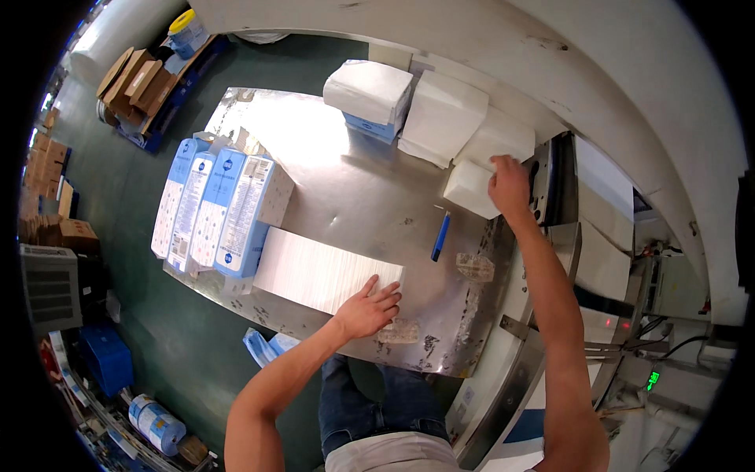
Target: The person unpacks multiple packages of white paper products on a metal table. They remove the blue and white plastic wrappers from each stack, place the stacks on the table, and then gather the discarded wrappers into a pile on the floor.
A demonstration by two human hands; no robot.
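A long stack of white folded tissues point(311, 267) lies on the metal table, its left end against the blue-and-white tissue packs point(224, 208). My left hand point(368, 308) rests on the stack's right end with fingers spread. Farther right, my right hand point(510, 187) has its fingers bent over the end of a smaller white tissue stack point(470, 189); part of the grip is hidden. Between my hands lies a blue utility knife point(441, 236). Behind the right hand sit more white stacks point(444, 118), and one white bundle point(368, 88) has a blue wrapper beneath.
The metal table point(346, 197) is scuffed, with clear tape patches point(475, 267) near its right edge. Machine parts point(558, 181) border it on the right, under a pale overhead panel point(472, 35). A pallet with cardboard point(145, 86) stands at the far left, and a blue crate point(106, 358) at the near left.
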